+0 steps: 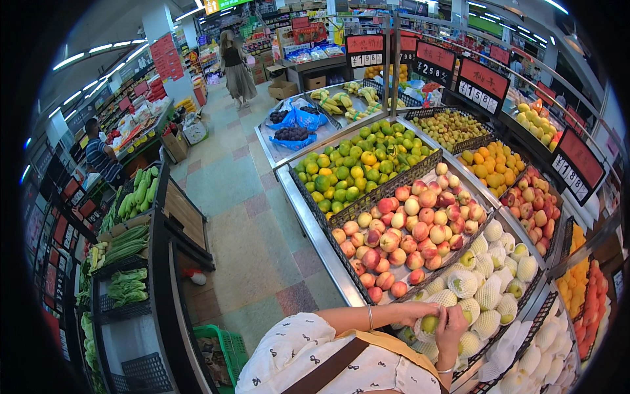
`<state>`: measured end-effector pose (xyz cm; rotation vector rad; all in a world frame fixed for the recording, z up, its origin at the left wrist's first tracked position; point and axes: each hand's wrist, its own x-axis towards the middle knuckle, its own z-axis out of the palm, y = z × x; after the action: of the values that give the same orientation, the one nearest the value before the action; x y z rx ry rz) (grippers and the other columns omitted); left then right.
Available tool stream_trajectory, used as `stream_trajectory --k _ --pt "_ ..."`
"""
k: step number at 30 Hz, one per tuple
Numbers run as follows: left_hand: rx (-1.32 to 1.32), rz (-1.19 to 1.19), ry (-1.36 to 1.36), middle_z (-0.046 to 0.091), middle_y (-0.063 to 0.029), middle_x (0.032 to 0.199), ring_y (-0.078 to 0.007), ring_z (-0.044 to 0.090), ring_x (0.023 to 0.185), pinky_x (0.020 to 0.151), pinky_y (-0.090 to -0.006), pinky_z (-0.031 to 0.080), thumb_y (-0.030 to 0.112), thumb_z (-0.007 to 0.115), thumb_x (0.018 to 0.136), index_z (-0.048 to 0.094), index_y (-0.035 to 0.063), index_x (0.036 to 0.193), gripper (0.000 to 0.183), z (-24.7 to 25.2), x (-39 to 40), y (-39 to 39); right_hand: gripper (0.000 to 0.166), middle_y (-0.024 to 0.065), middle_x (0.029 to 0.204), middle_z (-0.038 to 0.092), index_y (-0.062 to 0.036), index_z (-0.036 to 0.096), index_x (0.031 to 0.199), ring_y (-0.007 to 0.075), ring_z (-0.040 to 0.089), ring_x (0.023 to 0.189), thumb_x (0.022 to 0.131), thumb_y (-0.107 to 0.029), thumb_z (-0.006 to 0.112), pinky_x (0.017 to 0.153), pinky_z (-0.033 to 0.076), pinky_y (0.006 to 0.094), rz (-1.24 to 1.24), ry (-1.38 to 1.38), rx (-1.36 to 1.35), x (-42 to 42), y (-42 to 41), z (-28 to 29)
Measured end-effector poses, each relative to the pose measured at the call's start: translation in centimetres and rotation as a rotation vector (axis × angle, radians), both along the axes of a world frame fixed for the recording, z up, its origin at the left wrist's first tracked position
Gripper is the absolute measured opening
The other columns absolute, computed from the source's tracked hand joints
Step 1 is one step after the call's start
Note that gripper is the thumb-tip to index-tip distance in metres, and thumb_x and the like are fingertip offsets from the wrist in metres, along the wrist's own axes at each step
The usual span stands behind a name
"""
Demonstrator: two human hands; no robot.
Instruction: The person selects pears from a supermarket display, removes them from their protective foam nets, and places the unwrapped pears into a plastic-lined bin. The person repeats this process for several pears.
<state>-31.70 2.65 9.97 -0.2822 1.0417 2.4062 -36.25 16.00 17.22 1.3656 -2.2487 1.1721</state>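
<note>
A green pear (429,323) in a white foam net sleeve is held between my two hands over the pear bin. My left hand (417,312) grips it from the upper left, with the arm reaching across from the left. On the other side, my right hand (452,326) has its fingers pinched at the sleeve's edge. Around my hands lie several more pears (462,284) in white foam nets. Right beside them, past a low black divider, is a bin of red and yellow nectarines (389,241). My palms are partly hidden.
Green mandarins (359,162) fill a black crate farther up. Loose foam nets (507,347) lie to the right. Across the aisle (266,256) stands a vegetable rack (162,276) with a green basket (231,347) beside it. One person (234,69) is in the aisle, another (101,152) at left.
</note>
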Motion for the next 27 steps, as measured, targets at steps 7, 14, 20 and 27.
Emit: stream_trajectory --k 7,14,20,27 --pt "-0.077 0.031 -0.017 0.054 -0.003 0.123 -0.0133 0.051 0.111 0.093 -0.0319 0.043 0.029 0.053 0.093 0.052 0.0122 0.124 0.035 -1.3 0.0 0.4 0.013 0.0142 0.066 0.047 0.0 0.053 0.073 0.0317 0.048 0.054 0.084 -0.004 0.059 0.049 0.034 0.0403 0.011 0.004 -0.001 1.1 -0.1 1.2" --pt "-0.65 0.31 0.301 0.056 -0.006 0.117 -0.0108 0.05 0.107 0.09 -0.0259 0.042 0.023 0.056 0.09 0.05 0.0042 0.127 0.041 1.3 0.4 0.2 0.013 0.0088 0.066 0.045 0.0022 0.052 0.076 0.0208 0.044 0.056 0.088 -0.002 0.055 0.053 0.035 0.0318 -0.041 -0.156 -0.157 1.5 -0.2 0.5" --pt "-0.037 0.463 0.121 0.057 -0.0054 0.116 -0.0126 0.054 0.107 0.092 -0.0267 0.042 0.017 0.051 0.092 0.05 0.0037 0.126 0.037 1.4 0.0 -0.4 0.014 0.0051 0.077 0.045 0.0024 0.052 0.09 0.0142 0.042 0.067 0.093 -0.011 0.05 0.061 0.036 0.0264 -0.228 -0.339 -0.322 1.0 -0.1 -1.2" --pt "-0.227 0.558 0.153 0.056 -0.0076 0.118 -0.0162 0.05 0.111 0.097 -0.0279 0.038 0.022 0.049 0.095 0.049 0.0022 0.126 0.037 3.0 0.1 1.2 0.047 0.0216 0.111 0.053 0.007 0.036 0.129 0.0288 0.053 0.1 0.096 -0.026 0.044 0.09 0.04 0.0368 -0.168 -0.603 -0.301 1.8 -0.8 -4.2"
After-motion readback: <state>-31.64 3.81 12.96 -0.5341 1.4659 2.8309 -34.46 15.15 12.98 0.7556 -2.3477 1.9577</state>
